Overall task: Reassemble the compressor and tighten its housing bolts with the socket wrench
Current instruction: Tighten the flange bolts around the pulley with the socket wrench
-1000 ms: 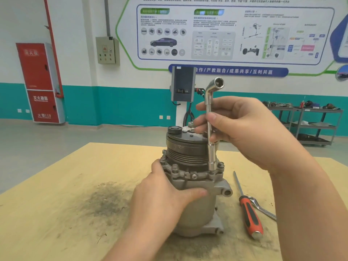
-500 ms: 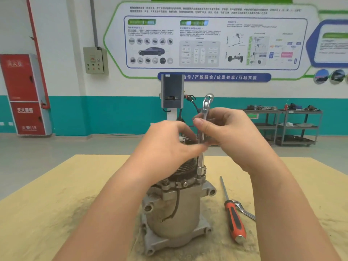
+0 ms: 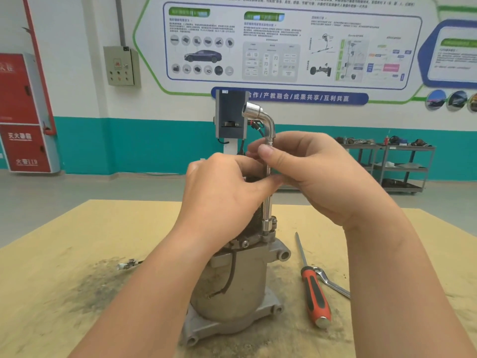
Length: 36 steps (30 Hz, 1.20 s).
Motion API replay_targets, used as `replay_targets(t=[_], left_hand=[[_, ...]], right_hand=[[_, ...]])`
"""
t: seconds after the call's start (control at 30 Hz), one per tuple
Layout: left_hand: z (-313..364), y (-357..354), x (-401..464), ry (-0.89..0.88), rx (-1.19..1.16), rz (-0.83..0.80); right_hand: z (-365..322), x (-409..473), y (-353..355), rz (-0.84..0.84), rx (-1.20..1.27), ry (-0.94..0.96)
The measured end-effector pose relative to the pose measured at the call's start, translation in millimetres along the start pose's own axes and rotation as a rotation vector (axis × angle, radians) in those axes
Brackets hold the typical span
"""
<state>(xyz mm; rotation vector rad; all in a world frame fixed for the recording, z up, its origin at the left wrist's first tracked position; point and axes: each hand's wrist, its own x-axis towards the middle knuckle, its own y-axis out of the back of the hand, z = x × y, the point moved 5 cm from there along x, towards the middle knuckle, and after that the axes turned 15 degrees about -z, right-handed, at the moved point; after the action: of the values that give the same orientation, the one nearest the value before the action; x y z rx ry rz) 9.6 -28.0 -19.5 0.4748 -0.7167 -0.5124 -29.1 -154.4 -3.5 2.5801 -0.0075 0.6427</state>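
Fire cabinet (image 3: 24, 112), red, standing against the far wall at far left. Grey control box (image 3: 121, 65), wall-mounted, to its right.

Workbench (image 3: 77, 241), yellow-topped, with a dark grimy patch at left of centre. A small connector piece (image 3: 127, 264) lies loose on that patch, well apart from the hands.

Left hand (image 3: 222, 200): raised in front of the compressor's upper part, fingers curled, thumb tip touching the wrench shaft; whether the fingers grip the pulley behind cannot be told.

Compressor (image 3: 232, 288): grey metal, upright at bench centre on its flanged base, directly below both hands, its top hidden behind the left hand.

Socket wrench (image 3: 267, 177): chrome, L-shaped, upright, lower end seated on a housing bolt (image 3: 268, 226) at the compressor's right shoulder, bent socket end above the hands.

Right hand (image 3: 317, 177): fingers and thumb pinching the wrench shaft near its upper part.

Screwdriver (image 3: 315, 293), red-and-black handle, flat on the bench right of the compressor; a spanner (image 3: 333, 281) lies just beside it.

Shelving trolleys (image 3: 402, 166), at far right.
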Motion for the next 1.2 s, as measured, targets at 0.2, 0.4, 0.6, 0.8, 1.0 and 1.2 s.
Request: replay_targets(t=[0.2, 0.4, 0.6, 0.8, 1.0, 1.2], left_hand=[[-2.0, -3.7, 0.3, 0.021, 0.010, -0.074], [-3.8, -1.5, -0.5, -0.053, -0.034, 0.058], [-4.9, -2.2, 0.4, -0.019, -0.017, 0.038], [-4.6, -2.6, 0.5, -0.067, -0.020, 0.059], [-2.8, -2.7, -1.0, -0.055, 0.008, 0.084], [-0.8, -2.9, -2.3, -0.051, 0.003, 0.084]], right_hand=[[-3.6, -5.6, 1.9, -0.033, -0.008, 0.015], [0.9, -5.7, 7.9, 0.106, 0.016, 0.003], [-1.2, -7.9, 6.5, 0.030, 0.012, 0.006], [-0.3, -2.9, 4.9, 0.106, 0.019, 0.015], [-0.3, -2.9, -1.0, 0.001, 0.021, -0.019], [-2.6, -3.3, -0.1, 0.043, 0.042, 0.034]])
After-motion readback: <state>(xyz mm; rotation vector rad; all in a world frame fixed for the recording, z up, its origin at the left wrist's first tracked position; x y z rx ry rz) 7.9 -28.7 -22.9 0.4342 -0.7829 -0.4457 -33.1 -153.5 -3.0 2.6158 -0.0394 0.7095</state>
